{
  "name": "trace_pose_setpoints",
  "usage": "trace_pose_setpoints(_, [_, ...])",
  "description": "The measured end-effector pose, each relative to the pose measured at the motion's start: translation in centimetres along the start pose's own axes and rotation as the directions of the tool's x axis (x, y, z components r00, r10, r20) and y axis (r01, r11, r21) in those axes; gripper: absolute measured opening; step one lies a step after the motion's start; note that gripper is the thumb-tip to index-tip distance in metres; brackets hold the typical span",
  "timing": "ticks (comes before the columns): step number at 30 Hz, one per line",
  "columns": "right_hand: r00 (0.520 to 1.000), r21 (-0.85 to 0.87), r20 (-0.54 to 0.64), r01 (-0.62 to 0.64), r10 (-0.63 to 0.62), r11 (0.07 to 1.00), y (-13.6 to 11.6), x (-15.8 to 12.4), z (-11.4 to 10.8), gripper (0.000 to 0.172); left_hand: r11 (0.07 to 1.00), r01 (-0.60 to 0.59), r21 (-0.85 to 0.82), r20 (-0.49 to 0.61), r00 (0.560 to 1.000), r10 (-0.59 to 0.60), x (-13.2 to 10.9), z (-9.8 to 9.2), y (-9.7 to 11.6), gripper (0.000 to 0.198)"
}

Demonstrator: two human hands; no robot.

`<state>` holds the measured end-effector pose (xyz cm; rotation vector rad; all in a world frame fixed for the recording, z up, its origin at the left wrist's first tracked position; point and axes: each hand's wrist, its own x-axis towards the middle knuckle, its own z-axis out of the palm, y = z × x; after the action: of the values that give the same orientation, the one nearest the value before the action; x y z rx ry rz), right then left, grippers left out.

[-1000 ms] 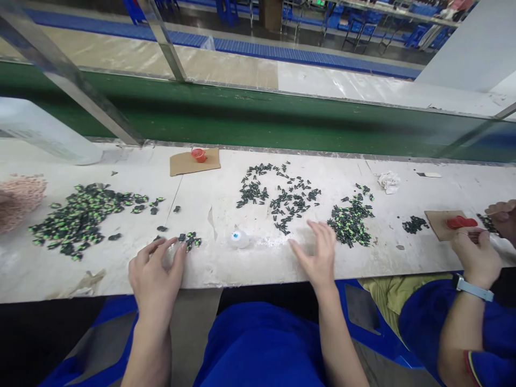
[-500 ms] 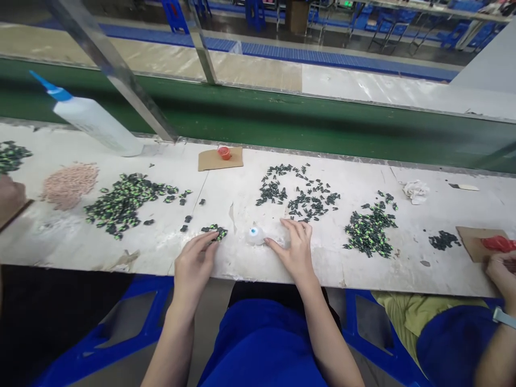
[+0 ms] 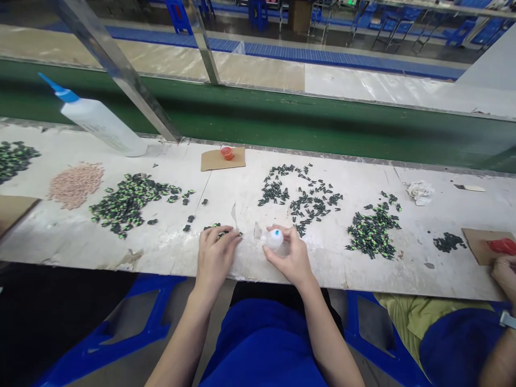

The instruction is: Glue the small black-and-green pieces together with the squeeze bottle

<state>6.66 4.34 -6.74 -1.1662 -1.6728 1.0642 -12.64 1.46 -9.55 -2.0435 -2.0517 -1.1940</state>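
Observation:
My right hand is closed round a small white bottle with a blue tip, held over the white table. To its left, my left hand pinches a small dark piece between thumb and fingertips. A few black and green pieces lie under and beside the left fingers. Beyond my right hand is a loose pile of small black pieces. A larger pile of black and green pieces lies to the left, and another such pile to the right.
A large white bottle with a blue nozzle stands at the back left, near a pink pile. A red cup sits on cardboard. At the right edge is another person's hand. Crumpled tissue lies at the back right.
My right hand has taken hold of the small bottle and moved it slightly right. The left hand has moved right, away from the small cluster, with a piece at its fingertips. The person's hand at far left has gone.

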Motion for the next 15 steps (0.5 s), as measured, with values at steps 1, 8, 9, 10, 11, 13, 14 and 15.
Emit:
trace_pose_setpoints(1, [0.998, 0.07, -0.017, -0.054, 0.055, 0.996, 0.0, -0.3, -0.7, 0.025, 0.999, -0.008, -0.042, 0.026, 1.0, 0.01, -0.1, 0.1, 0.7, 0.021])
trace_pose_setpoints(8, [0.922, 0.29, -0.326, -0.115, 0.211, 0.95, 1.0, -2.0, -4.2, 0.028, 0.921, 0.088, -0.38, 0.24, 0.971, 0.006, -0.8, 1.5, 4.6, 0.01])
trace_pose_setpoints(9, [0.912, 0.299, -0.339, -0.129, 0.231, 0.946, 1.2, -2.2, -4.3, 0.027, 0.911, 0.132, -0.391, 0.245, 0.969, -0.036, -0.8, 1.6, 4.8, 0.009])
trace_pose_setpoints(10, [0.907, 0.298, -0.339, -0.146, 0.248, 0.943, 1.3, -2.2, -4.3, 0.025, 0.9, 0.175, -0.4, 0.247, 0.966, -0.079, -0.8, 1.7, 4.9, 0.009])
trace_pose_setpoints(11, [0.906, 0.288, -0.332, -0.168, 0.263, 0.943, 1.3, -2.3, -4.2, 0.024, 0.887, 0.214, -0.408, 0.25, 0.961, -0.117, -0.9, 1.7, 5.0, 0.009])
trace_pose_setpoints(13, [0.905, 0.247, -0.316, -0.214, 0.287, 0.945, 1.3, -2.4, -3.9, 0.025, 0.865, 0.264, -0.426, 0.263, 0.951, -0.161, -0.9, 1.8, 5.0, 0.009])
trace_pose_setpoints(14, [0.902, 0.223, -0.313, -0.234, 0.297, 0.946, 1.3, -2.4, -3.7, 0.025, 0.858, 0.276, -0.434, 0.268, 0.948, -0.17, -1.0, 1.8, 5.0, 0.01])
trace_pose_setpoints(15, [0.9, 0.202, -0.313, -0.25, 0.304, 0.947, 1.3, -2.3, -3.6, 0.026, 0.854, 0.282, -0.438, 0.271, 0.947, -0.173, -1.0, 1.9, 4.9, 0.01])
